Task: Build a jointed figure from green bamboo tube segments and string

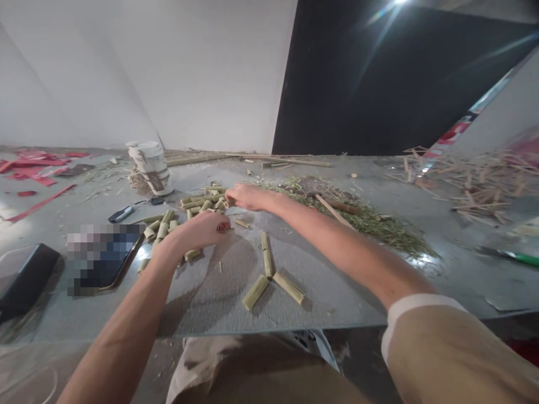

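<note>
My right hand [249, 197] reaches to the right end of a pile of short cut green stalk pieces [205, 206], its fingers closed around one hollow stalk piece [229, 202]. Nearer to me, my left hand [206, 228] hovers at the front of the pile with fingers curled together; what they hold, if anything, is hidden. Three stalk pieces lie apart on the table in a Y shape: one upright [266, 255], one slanting left [255, 292] and one slanting right [289, 288]. A small split piece [242, 223] lies between my hands.
On the left are a phone [112, 261], a dark box [31, 275], a lighter-like object [120, 214], a white bucket [150, 165] and red strips [36, 165]. Shredded leaves [387, 227] with a wooden-handled tool [334, 210] lie right, beyond them thin sticks [484, 199] and a green-handled tool [524, 258].
</note>
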Demonstrator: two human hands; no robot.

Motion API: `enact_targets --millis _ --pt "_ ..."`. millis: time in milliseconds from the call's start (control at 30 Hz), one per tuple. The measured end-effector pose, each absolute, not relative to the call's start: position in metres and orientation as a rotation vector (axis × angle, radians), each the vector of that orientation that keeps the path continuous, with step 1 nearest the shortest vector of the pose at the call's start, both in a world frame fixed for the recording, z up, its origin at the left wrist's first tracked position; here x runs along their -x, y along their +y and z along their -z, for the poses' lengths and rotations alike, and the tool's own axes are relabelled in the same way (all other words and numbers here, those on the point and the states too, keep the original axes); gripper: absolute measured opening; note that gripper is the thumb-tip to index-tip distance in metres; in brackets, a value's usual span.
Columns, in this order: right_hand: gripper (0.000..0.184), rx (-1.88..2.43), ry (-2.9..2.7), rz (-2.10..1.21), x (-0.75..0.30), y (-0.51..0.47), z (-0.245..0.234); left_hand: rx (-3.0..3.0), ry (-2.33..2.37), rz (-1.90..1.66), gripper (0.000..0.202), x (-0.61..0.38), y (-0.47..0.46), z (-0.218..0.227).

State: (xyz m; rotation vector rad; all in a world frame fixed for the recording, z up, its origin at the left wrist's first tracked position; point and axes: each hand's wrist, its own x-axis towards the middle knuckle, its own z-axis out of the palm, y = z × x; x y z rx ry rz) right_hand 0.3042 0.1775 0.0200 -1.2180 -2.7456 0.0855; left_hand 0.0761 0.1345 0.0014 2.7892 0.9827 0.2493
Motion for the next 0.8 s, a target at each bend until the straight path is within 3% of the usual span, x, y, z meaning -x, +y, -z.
enact_targets --millis 133,300,433,633,800 --pt "0.028 1.365 -2.574 -0.062 -0.364 0.144 -0.044 -2.78 0.871 -0.132 0.024 -0.09 0.127 -0.003" --pt "0.018 1.655 -2.195 -0.098 -0.435 0.075 -0.058 -2.854 0.848 -0.069 0.028 -0.108 0.114 -0.001" --pt "0.02 1.744 -2.03 -0.243 -0.443 0.035 -0.039 -2.842 0.85 -0.145 0.023 -0.115 0.113 0.01" --pt "0.012 1.522 -2.252 -0.342 -0.401 0.021 0.008 -2.831 0.81 -0.194 0.015 -0.114 0.113 0.018" --pt "0.016 1.391 -2.338 -0.293 -0.381 0.018 0.028 -2.774 0.687 -0.244 0.013 -0.111 0.114 0.022"
